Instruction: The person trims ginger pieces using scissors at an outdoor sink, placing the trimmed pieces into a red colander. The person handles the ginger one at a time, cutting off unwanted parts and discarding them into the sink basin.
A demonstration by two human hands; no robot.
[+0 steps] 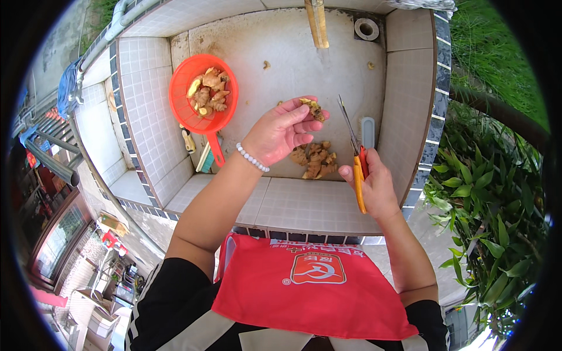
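Between the thumb and fingers of my left hand (pixel 283 127) is a small piece of ginger (pixel 312 109), yellow where cut and dark on one side. My right hand (pixel 376 184) grips scissors (pixel 358 169) with orange and red handles, their blades pointing away from me. Several ginger roots (pixel 317 162) lie on the basin floor below my left hand. More ginger (pixel 208 93) sits in an orange plastic strainer (pixel 176 98) at the basin's left side, some pieces showing yellow cut faces.
The tiled basin (pixel 408 83) has raised walls and a round drain (pixel 366 29). Water falls from a bamboo-like spout (pixel 318 26). A grey-blue brush (pixel 368 131) rests by the right wall. Under the strainer's handle are a teal brush (pixel 205 160) and a yellow-handled tool (pixel 188 140). Ginger scraps (pixel 266 65) dot the floor.
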